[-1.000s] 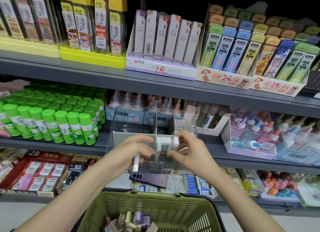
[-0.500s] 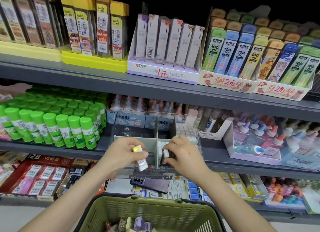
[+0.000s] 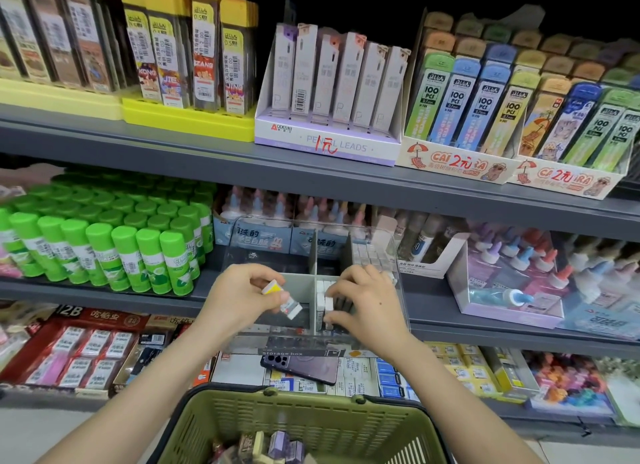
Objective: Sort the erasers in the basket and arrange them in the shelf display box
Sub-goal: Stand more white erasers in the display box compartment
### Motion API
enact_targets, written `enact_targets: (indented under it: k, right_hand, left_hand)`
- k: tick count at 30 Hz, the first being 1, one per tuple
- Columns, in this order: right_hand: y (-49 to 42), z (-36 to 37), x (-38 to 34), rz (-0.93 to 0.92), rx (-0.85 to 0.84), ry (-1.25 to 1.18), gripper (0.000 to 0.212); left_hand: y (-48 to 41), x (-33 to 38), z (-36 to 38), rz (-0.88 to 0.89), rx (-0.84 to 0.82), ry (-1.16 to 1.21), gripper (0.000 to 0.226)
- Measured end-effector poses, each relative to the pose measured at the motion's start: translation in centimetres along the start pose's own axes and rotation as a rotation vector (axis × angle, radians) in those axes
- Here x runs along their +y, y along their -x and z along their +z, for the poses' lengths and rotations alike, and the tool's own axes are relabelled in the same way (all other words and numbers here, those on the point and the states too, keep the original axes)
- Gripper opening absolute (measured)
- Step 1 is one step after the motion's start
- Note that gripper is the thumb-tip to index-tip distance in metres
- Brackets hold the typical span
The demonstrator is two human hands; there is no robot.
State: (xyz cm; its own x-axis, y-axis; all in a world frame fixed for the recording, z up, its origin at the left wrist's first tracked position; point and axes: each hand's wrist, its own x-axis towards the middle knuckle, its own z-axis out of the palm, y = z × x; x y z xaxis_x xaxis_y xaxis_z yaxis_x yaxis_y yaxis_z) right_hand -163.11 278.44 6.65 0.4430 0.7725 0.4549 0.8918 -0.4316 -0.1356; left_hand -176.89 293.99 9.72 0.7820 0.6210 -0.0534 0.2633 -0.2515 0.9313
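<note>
Two bare hands are at the clear display box, which stands at the front edge of the middle shelf, just right of the green glue sticks. From the head camera, the only view there is, the left hand hangs over the box's left compartment. Its fingers are curled and pinch a small eraser with a yellow end and a white printed sleeve, tilted, white end pointing down toward the compartment. The right hand is bent over the next compartment across the grey divider, fingertips down on a row of white erasers standing on end. Whether it pinches one or only presses the row I cannot tell. Below, in front of the lower shelves, the green basket holds a loose heap of mixed erasers, and a dark phone lies just under the box.

By my reckoning each eraser is light, a little rubbery and stiff enough to stand. The paper sleeve may be slick, so a pinch across the long sides near the middle looks the best hold. The standing row would likely topple at a nudge.
</note>
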Motion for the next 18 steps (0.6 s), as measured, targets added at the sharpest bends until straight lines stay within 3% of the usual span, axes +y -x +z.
enact_targets:
  k: [12, 18]
  right_hand:
    - [0.7, 0.4, -0.1, -0.013, 0.089, 0.092, 0.039]
    - [1.1, 0.0, -0.3, -0.055, 0.047, 0.039, 0.036]
  left_hand:
    - [0.5, 1.0, -0.3, -0.272, -0.044, 0.467, 0.015]
    - [0.5, 1.3, -0.2, -0.296, -0.062, 0.500, 0.015]
